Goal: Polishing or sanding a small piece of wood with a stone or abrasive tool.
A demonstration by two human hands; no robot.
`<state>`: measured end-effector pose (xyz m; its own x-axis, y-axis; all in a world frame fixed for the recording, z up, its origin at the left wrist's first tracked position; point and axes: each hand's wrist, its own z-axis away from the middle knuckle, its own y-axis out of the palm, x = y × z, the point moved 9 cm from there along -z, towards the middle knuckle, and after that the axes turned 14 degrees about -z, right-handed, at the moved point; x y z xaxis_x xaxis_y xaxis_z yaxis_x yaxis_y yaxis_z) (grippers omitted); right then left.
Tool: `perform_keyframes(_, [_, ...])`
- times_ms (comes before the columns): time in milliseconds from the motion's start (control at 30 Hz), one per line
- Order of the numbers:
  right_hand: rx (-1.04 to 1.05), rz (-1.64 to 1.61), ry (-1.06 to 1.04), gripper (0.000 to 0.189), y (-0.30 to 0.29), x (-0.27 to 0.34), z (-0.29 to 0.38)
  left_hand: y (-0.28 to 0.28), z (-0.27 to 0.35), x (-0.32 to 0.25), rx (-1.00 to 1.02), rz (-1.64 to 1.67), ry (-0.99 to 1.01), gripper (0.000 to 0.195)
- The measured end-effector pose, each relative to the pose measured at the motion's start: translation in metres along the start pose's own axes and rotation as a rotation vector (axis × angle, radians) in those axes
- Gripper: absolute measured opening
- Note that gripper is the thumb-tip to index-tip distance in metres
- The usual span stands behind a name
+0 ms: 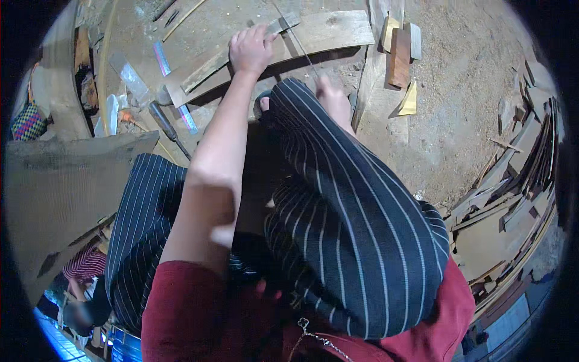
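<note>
My left hand (251,50) presses down on a narrow wooden strip (208,72), fingers curled over its far side. The strip lies at a slant across a wider wooden plank (334,31) and its far end reaches just past a thin saw blade (296,40). Seen nearly edge-on, the blade crosses the strip a short way right of my left hand. My right hand (334,100), blurred, is closed at the near end of the saw; the handle cannot be made out. My striped trouser leg (344,190) covers part of the right forearm.
Wood offcuts (399,59) lie on a board at the right. A dark-handled tool (163,120), a clear plastic bag (131,77) and a woven bag (29,122) are on the left. Thin boards (520,181) are piled far right. Another person (83,289) is at lower left.
</note>
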<state>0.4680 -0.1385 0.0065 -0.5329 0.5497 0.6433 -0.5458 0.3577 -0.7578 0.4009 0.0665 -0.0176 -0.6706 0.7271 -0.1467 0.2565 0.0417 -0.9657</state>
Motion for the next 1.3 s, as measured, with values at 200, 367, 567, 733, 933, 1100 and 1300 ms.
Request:
perform_keyframes(200, [0.046, -0.057, -0.012, 0.009, 0.005, 0.007, -0.018, -0.002, 0.001, -0.003, -0.053, -0.004, 0.041, 0.036])
perform_keyframes(367, [0.047, 0.039, 0.002, 0.009, 0.016, 0.014, -0.044, -0.001, -0.001, -0.001, -0.066, 0.028, 0.016, 0.035])
perform_keyframes(567, [0.110, -0.068, 0.160, 0.007, 0.003, -0.023, 0.016, 0.000, 0.001, -0.001, -0.074, 0.025, 0.025, 0.037])
perform_keyframes(733, [0.136, -0.008, 0.245, 0.015, 0.010, -0.023, 0.015, 0.002, -0.001, -0.001, -0.059, 0.009, 0.034, 0.037])
perform_keyframes(933, [0.199, -0.002, 0.246, 0.019, 0.006, -0.024, 0.015, 0.002, 0.001, 0.000, -0.041, 0.024, 0.014, 0.037])
perform_keyframes(1100, [0.148, 0.015, 0.150, 0.015, 0.001, -0.037, 0.028, -0.001, 0.001, -0.001, -0.077, 0.003, 0.010, 0.038])
perform_keyframes(1300, [0.189, 0.003, 0.088, 0.013, 0.011, -0.038, 0.033, 0.001, 0.001, -0.001, -0.052, 0.008, 0.014, 0.036])
